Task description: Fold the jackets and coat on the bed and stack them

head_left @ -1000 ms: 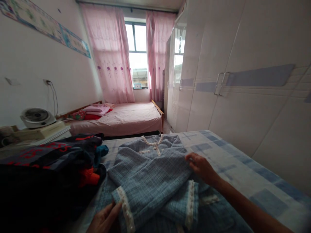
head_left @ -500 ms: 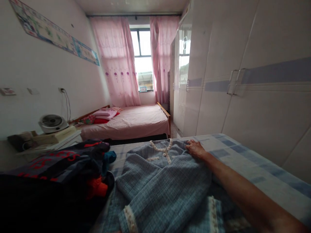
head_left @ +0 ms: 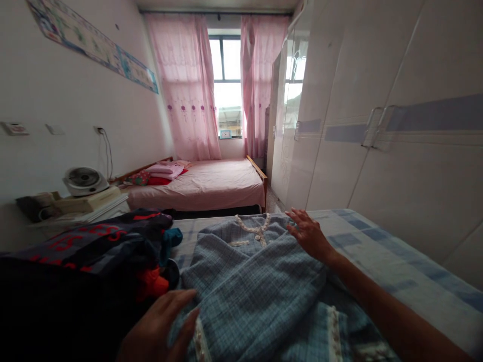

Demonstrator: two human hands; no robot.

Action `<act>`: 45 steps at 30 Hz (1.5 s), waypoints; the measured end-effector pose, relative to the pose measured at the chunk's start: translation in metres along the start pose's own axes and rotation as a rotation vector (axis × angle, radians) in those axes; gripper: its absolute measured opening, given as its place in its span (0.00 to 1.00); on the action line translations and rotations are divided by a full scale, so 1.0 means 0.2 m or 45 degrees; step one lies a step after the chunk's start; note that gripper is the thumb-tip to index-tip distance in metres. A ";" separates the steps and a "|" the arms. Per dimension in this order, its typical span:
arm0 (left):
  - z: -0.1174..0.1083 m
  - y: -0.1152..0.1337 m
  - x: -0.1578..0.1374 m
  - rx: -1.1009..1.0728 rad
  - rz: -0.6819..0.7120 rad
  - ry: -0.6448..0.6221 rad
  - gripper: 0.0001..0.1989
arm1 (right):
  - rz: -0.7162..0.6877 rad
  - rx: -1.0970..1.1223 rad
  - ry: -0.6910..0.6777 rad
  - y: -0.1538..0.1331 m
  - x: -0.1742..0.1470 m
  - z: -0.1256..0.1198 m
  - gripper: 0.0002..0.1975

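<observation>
A blue-grey woven jacket [head_left: 256, 281] with cream braided trim at the neck and cuffs lies spread on the bed in front of me, its sleeves folded across the front. My right hand [head_left: 307, 234] is over the jacket's far right shoulder with fingers spread, holding nothing; whether the fingertips touch the cloth I cannot tell. Low in the view, my left hand [head_left: 162, 324] is beside the near left part of the jacket, close to a trimmed cuff. Its fingers are apart and somewhat blurred, with nothing between them.
Dark clothes with red lettering [head_left: 94, 241] are heaped at the left, with an orange piece [head_left: 153, 282] beneath. The jacket lies on a checked sheet [head_left: 381, 251]. Beyond stand a pink bed [head_left: 211, 186], a small fan [head_left: 86, 181] and, along the right, a white wardrobe [head_left: 339, 171].
My left hand has come into view at the bottom. My right hand has lifted and spread its fingers at the jacket's shoulder. The camera view has shifted slightly.
</observation>
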State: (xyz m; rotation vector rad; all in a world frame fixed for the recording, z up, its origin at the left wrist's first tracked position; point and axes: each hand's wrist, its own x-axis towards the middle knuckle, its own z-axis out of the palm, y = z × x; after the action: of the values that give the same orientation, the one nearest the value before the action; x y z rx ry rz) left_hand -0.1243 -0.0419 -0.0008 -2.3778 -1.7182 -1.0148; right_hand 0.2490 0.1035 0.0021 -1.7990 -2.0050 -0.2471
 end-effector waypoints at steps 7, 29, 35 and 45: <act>0.44 0.00 0.00 0.294 0.595 -0.156 0.27 | 0.147 -0.115 -0.266 0.08 -0.30 0.20 0.26; 0.39 -0.02 0.00 0.122 0.340 -0.459 0.23 | 0.123 -0.198 -0.249 0.16 -0.28 0.30 0.25; 0.24 0.03 0.34 0.044 0.168 -0.370 0.20 | -0.216 -0.083 -0.145 -0.17 -0.08 0.19 0.25; 0.58 -0.21 0.52 0.165 -0.074 -0.474 0.19 | -0.322 0.298 -0.500 -0.37 -0.06 0.35 0.23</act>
State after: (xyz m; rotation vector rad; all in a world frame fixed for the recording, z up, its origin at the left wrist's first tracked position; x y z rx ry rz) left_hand -0.0876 0.1066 -0.0521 -2.5667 -1.9044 -0.4652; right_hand 0.1633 0.1106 -0.0540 -1.5346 -2.4156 0.2801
